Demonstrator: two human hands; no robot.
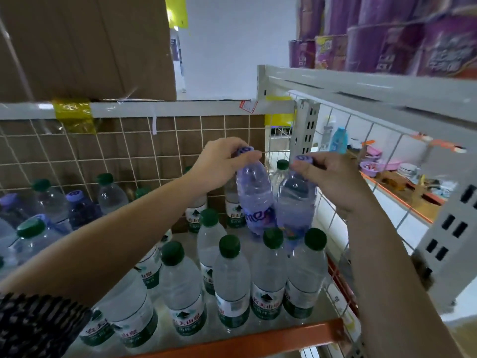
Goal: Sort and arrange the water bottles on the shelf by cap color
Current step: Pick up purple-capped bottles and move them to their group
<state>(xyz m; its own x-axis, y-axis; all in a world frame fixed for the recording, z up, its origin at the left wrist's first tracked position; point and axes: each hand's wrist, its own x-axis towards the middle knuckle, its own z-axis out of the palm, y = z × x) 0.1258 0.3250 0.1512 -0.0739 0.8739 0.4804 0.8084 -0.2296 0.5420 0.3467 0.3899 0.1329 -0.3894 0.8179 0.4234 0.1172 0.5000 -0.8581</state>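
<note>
My left hand (219, 164) grips the neck of a purple-capped bottle (254, 192) with a purple label, held above the shelf. Beside it my right hand (333, 177) pinches the top of a second purple-capped bottle (295, 200). Both bottles hang side by side over the right part of the shelf (258, 339). Below and in front of them stand several green-capped bottles (231, 275) with green labels. More purple-capped bottles (80, 208) mix with green-capped ones (111, 192) at the left.
A wire grid back (129, 151) and a wire side panel (361, 156) close the shelf in. A cardboard box (85, 45) sits above at the left. Purple packages (387, 34) stand on the upper right shelf. Beyond the side panel lie dishes and small goods (402, 171).
</note>
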